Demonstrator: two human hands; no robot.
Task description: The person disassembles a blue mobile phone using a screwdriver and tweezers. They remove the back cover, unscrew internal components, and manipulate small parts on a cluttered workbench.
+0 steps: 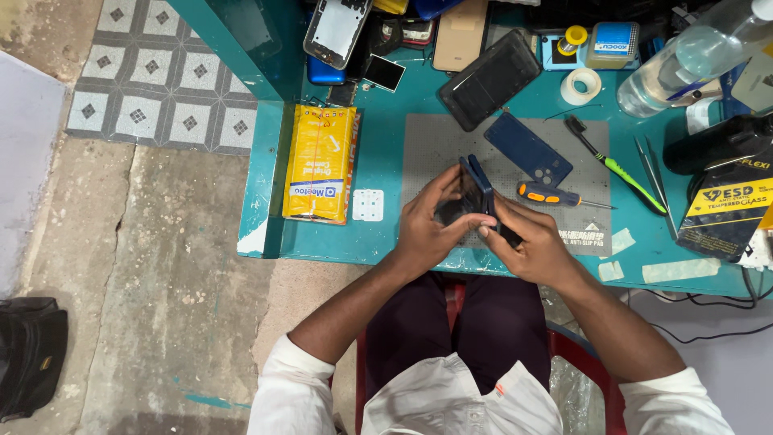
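Note:
Both my hands hold a dark blue phone (475, 187) above a grey work mat (435, 149), tilted on edge. My left hand (427, 225) wraps the phone's left side, its fingers on the dark screen. My right hand (527, 246) grips the lower right end, with the thumb pressed at the seam. A separate dark blue back cover (527, 148) lies on the mat just beyond. An orange-handled screwdriver (555, 196) lies on the mat beside my right hand.
The teal table (378, 129) carries a yellow packet (320, 163), a small white plate (368, 205), a green brush (613, 165), tweezers (651, 172), tape rolls, a clear bottle (692, 56), several phones and a black packet (729, 209). A black bag (31, 354) lies on the concrete floor.

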